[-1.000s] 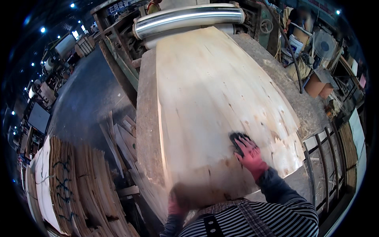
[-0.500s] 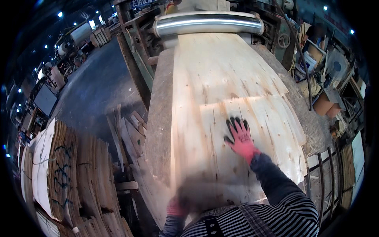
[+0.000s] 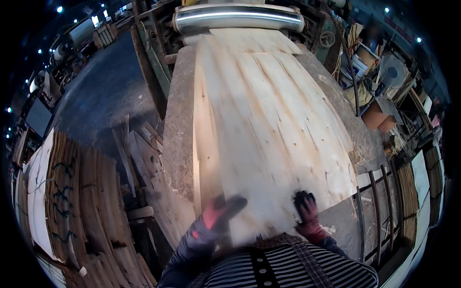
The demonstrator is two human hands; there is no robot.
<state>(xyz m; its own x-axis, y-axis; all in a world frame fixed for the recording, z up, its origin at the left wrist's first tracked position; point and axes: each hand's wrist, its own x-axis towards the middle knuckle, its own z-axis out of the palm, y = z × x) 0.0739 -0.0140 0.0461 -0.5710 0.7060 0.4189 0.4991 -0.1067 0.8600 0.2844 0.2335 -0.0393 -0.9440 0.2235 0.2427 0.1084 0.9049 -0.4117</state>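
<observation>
A large pale wood veneer sheet [image 3: 278, 125] with brown streaks lies on top of other veneer, its far edge short of the rollers. My left hand [image 3: 223, 211], in a pink glove with dark fingers, is at the near left edge of this sheet. Its fingers reach rightward but are smeared by motion, so whether they grip the edge is unclear. My right hand [image 3: 309, 216], gloved alike, is on or just over the sheet's near right part, fingers stretched and slightly apart. Beneath, another veneer sheet [image 3: 204, 153] shows along the left side and reaches the metal roller [image 3: 238, 20].
A worn work table [image 3: 178, 115] carries the veneer. Stacked veneer [image 3: 81, 201] stands at the left, with loose strips [image 3: 144, 153] beside it. Metal bars [image 3: 377, 216] and another stack [image 3: 410, 206] are at the right. A cardboard box [image 3: 379, 115] and a fan [image 3: 393, 72] stand farther back.
The top sheet now lies farther forward, covering more of the veneer beneath. My right hand has come back toward my body; my left hand has moved up onto the near left edge. The view has shifted.
</observation>
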